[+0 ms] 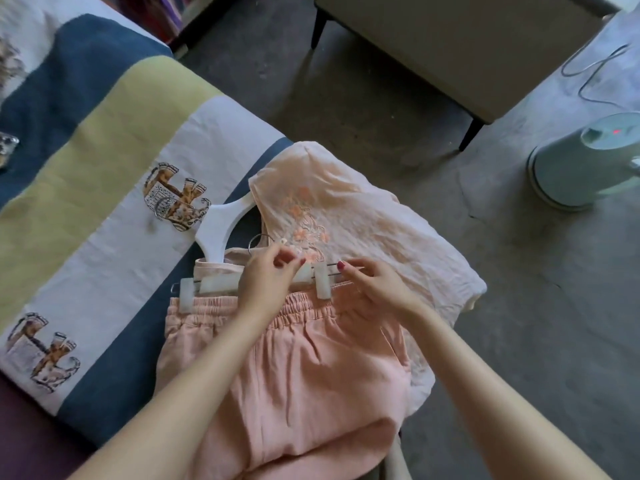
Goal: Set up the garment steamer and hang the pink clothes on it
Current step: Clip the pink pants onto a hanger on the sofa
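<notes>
The pink trousers [294, 368] lie on the bed's striped cover [104, 161], waistband held in a white clip hanger [221, 284]. Above the hanger lies the pale embroidered top [346, 216]. The left hand [266, 282] pinches the hanger's middle; the right hand [374, 282] grips its bar beside the right clip [322, 280]. The steamer base [585, 161] stands on the floor, well right of the hanger.

Grey concrete floor [363, 109], beige dark-legged sofa [460, 39], striped bedcover [104, 140] — dim daylight
</notes>
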